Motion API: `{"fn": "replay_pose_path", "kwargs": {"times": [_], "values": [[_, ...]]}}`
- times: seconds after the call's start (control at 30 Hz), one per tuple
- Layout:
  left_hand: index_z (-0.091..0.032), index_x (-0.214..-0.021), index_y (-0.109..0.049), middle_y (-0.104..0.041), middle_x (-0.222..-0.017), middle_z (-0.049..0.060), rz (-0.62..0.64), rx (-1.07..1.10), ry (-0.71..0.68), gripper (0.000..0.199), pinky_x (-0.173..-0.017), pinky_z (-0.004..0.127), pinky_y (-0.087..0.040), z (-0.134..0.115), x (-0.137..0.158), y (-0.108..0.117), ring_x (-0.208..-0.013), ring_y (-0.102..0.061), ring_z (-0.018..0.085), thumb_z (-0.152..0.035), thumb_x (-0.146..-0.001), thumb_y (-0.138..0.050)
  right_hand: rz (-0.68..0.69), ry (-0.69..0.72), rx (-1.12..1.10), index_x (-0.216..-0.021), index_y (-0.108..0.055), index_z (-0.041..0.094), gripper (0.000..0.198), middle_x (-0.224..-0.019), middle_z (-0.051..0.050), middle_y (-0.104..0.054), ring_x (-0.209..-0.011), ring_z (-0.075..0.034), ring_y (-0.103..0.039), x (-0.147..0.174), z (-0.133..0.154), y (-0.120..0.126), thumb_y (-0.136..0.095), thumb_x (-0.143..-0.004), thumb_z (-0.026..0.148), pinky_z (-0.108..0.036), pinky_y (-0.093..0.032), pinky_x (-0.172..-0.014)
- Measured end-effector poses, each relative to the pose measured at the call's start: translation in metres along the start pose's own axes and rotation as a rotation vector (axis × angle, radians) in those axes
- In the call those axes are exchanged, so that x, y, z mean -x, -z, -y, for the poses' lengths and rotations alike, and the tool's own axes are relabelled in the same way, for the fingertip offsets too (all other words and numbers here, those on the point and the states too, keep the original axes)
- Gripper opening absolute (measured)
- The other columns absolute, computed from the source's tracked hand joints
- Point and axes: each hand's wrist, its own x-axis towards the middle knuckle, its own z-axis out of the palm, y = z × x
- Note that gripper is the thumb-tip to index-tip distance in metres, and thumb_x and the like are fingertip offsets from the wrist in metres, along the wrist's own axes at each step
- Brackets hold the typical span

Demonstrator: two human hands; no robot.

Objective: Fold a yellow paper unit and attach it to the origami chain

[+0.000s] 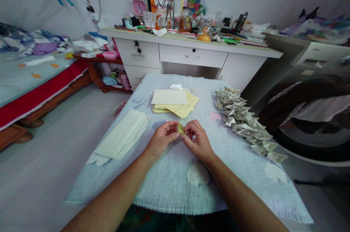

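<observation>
Between my two hands is a small folded yellow paper piece (180, 128), held above the cloth-covered table (169, 184). My left hand (163, 136) pinches its left side between thumb and fingers. On the other side, the thumb and fingertips of my right hand (198, 139) close on its right edge. Just beyond my hands lies a stack of yellow paper sheets (188, 105) with a pale card (169, 97) on top. To the left rests a folded pale green bundle of paper or cloth (121, 135). Rows of folded paper pieces (246, 122) line the table's right side.
A white desk (191, 55) crowded with jars, a pink clock (139, 7) and an orange bag (161, 0) stands behind the table. A washing machine (314, 61) is at the right. On the left are a bed (41, 75) and a low wooden shelf (98, 66).
</observation>
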Motion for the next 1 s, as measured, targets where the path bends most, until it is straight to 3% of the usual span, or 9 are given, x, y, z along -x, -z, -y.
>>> {"fn": "replay_pose_path", "kwargs": {"times": [0.33,0.57,0.73,1.0], "values": [[-0.017,-0.100,-0.064,-0.065,-0.089,0.002,0.008,-0.006,0.004,0.033,-0.074,0.024,-0.044,-0.0025,0.0019,-0.0005,-0.082,-0.058,0.013,-0.020,-0.069,-0.074,0.001,-0.014,0.021,-0.086,-0.059,0.020,0.011,-0.088,-0.003,-0.051,-0.072,-0.013,-0.049,-0.0006,-0.0015,0.0006,-0.066,-0.080,0.027,-0.025,-0.042,-0.063],[-0.018,-0.094,-0.060,-0.058,-0.082,0.001,0.056,-0.062,-0.008,0.025,-0.062,0.021,-0.041,-0.0034,0.0020,0.0009,-0.071,-0.053,0.011,-0.030,-0.075,-0.070,0.013,-0.002,0.040,-0.085,-0.060,0.021,0.009,-0.086,-0.003,-0.051,-0.074,-0.014,-0.050,-0.0008,-0.0008,0.0003,-0.066,-0.079,0.026,-0.025,-0.043,-0.064],[-0.018,-0.088,-0.057,-0.055,-0.075,-0.002,0.025,-0.143,-0.017,0.022,-0.058,0.020,-0.040,-0.0010,0.0012,0.0005,-0.065,-0.051,0.009,-0.029,-0.075,-0.070,0.027,0.025,0.085,-0.084,-0.060,0.020,0.003,-0.085,-0.003,-0.051,-0.073,-0.013,-0.051,0.0002,0.0032,0.0000,-0.058,-0.083,0.021,-0.026,-0.043,-0.065],[-0.018,-0.087,-0.059,-0.058,-0.078,-0.001,-0.016,-0.142,-0.040,0.022,-0.055,0.020,-0.043,-0.0004,0.0010,0.0015,-0.066,-0.054,0.010,-0.030,-0.074,-0.072,-0.001,0.034,0.074,-0.088,-0.055,0.021,0.008,-0.086,-0.003,-0.052,-0.074,-0.014,-0.051,0.0004,-0.0002,0.0005,-0.058,-0.081,0.021,-0.025,-0.043,-0.064]]}}
